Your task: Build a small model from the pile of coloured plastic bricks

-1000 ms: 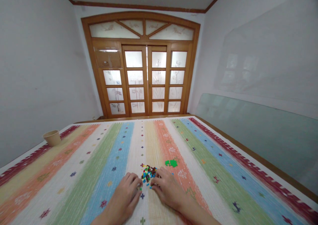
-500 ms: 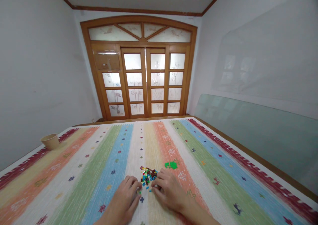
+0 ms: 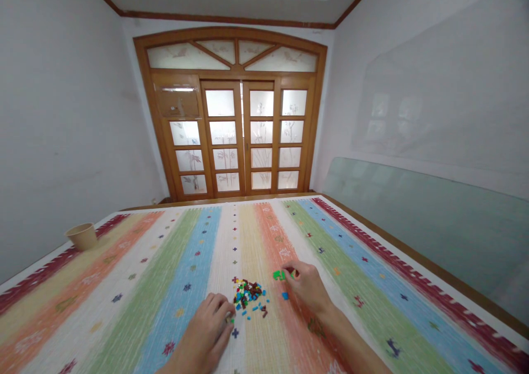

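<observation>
Hands at a loose heap of multicolour plastic bricks point(image 3: 248, 294). Left hand point(image 3: 205, 324) curled at the heap's near edge, partly closed, hold unclear. Right hand point(image 3: 308, 286) half-closed, fingertips at a green brick cluster point(image 3: 280, 275), grip unclear. Heap sits on striped woven cloth point(image 3: 173, 264), strays around it; blue brick point(image 3: 285, 296) just below right hand. Beige cup point(image 3: 81, 236) well off left. Nothing blocking. Heap unsorted, no finished build visible.

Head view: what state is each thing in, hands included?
Left hand: curled at the heap's near edge.
Right hand: fingers drawn together beside the green bricks.
Small plastic bricks: loose heap, scattered on the striped rug.
Green bricks: lying apart from the heap.
Beige cup: upright.
Wooden double doors: closed.
</observation>
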`<state>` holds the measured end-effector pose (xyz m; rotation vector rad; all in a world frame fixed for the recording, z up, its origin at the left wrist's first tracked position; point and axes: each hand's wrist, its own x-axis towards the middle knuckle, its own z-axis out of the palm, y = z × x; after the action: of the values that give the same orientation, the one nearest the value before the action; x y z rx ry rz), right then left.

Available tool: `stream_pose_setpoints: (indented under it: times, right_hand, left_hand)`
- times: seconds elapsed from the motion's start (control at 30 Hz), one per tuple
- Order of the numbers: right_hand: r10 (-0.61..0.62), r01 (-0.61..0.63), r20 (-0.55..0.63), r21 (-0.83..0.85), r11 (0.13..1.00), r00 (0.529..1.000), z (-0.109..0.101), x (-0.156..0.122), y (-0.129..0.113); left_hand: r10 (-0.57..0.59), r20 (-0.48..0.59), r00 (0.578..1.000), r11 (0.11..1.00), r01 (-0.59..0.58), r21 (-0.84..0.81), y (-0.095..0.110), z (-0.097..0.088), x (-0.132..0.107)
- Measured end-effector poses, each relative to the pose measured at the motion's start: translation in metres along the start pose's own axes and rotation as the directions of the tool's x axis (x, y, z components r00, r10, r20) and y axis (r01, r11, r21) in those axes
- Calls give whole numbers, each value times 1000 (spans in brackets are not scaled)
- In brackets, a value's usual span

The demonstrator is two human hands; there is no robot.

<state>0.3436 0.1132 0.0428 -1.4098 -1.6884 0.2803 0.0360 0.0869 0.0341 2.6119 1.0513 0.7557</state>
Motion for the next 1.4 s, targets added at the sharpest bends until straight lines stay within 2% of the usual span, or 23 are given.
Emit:
stream_pose_setpoints:
  times: [0.37, 0.67, 0.93, 1.17, 1.4]
  right_hand:
    - [36, -35, -30, 6, 999, 999, -7, 3, -1]
    - [84, -84, -49, 1, 996, 995, -11, 6, 6]
    - [146, -144, -67, 31, 989, 987, -16, 10, 11]
    - [167, -169, -37, -37, 985, 985, -20, 13, 16]
    - [217, -193, 74, -244, 950, 973, -19, 11, 27]
  left_hand:
    - [23, -44, 999, 1000, -23, -4, -2, 1, -1]
    - [0, 10, 1000, 1000, 0, -16, 0, 0, 0]
    - [-3, 11, 1000, 1000, 3, -13, 0, 0, 0]
    - [-10, 4, 1000, 1000, 10, -13, -1, 0, 0]
    - [6, -7, 1000, 1000, -6, -2, 1, -1, 0]
